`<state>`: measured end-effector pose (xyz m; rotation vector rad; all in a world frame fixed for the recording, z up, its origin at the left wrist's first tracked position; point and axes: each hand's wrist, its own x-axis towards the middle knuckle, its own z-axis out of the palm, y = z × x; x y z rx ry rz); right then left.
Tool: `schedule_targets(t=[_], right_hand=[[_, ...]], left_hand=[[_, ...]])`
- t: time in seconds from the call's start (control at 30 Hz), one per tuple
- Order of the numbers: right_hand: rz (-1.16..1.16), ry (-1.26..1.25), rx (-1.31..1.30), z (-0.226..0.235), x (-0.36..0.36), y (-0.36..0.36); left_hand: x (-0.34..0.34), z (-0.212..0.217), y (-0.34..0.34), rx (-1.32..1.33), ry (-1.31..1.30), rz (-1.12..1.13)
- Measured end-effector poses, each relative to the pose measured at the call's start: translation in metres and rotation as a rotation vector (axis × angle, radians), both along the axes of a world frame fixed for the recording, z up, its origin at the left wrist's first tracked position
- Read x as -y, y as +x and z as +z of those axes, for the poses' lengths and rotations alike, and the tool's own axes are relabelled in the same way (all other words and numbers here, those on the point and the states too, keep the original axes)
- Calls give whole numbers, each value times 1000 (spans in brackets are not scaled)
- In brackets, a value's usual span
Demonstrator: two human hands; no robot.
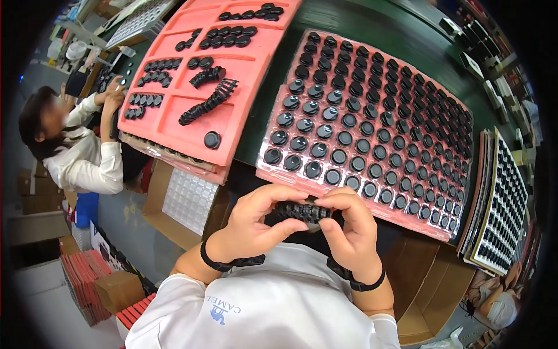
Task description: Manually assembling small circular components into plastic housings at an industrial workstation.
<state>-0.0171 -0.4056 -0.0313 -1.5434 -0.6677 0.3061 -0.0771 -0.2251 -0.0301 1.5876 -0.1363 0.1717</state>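
Note:
Between my two hands, just in front of my chest, is a short row of black round parts pressed side by side. My left hand grips its left end with thumb and fingers. My right hand pinches the other end. Fingers hide part of the row. Directly beyond my hands lies a clear blister tray on pink backing, filled with rows of similar black round parts. To its left, a pink foam tray holds loose groups and curved stacks of these parts, with one single part near its front corner.
Both trays rest on a dark green table. Open cardboard boxes stand below, one left and one right. Upright trays lean at the right. A co-worker in a white shirt sits at the left; another person is at lower right.

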Motion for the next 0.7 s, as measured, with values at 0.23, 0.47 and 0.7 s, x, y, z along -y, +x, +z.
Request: schedule_targets(t=[0.23,0.47,0.7], right_hand=[[72,158,-43,-16,-9,1],[40,299,-413,-24,-1,-2],[-43,394,-649,-32,13,-4]], left_hand=[[-7,5,10,112,191,-51],[-66,45,28,139,671,38],[-169,64,85,133,1001,347]])
